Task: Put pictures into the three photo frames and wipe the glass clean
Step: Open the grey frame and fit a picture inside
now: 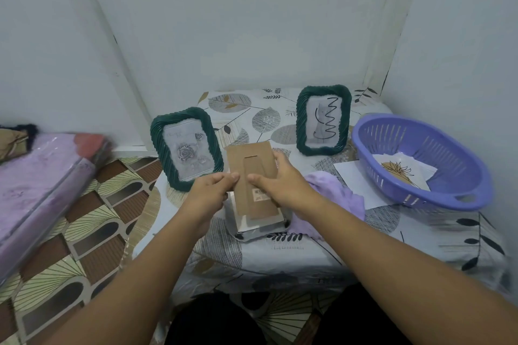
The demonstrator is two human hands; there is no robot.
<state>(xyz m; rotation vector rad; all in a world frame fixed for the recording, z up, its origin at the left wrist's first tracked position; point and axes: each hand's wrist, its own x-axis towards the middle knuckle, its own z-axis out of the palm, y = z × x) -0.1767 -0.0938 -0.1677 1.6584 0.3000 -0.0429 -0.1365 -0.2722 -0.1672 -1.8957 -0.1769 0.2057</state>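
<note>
Frames: two green twisted-rim photo frames [187, 148] [323, 120] upright on worktop.
Backing: brown cardboard board [253, 176], between both hands.
Grip: left hand [208, 193] pinches its edge; right hand [283, 182] clasps the other.

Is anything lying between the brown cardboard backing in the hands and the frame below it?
Nothing visible: the brown cardboard backing, held by left hand and right hand, hangs directly over the face-down third frame.
</note>
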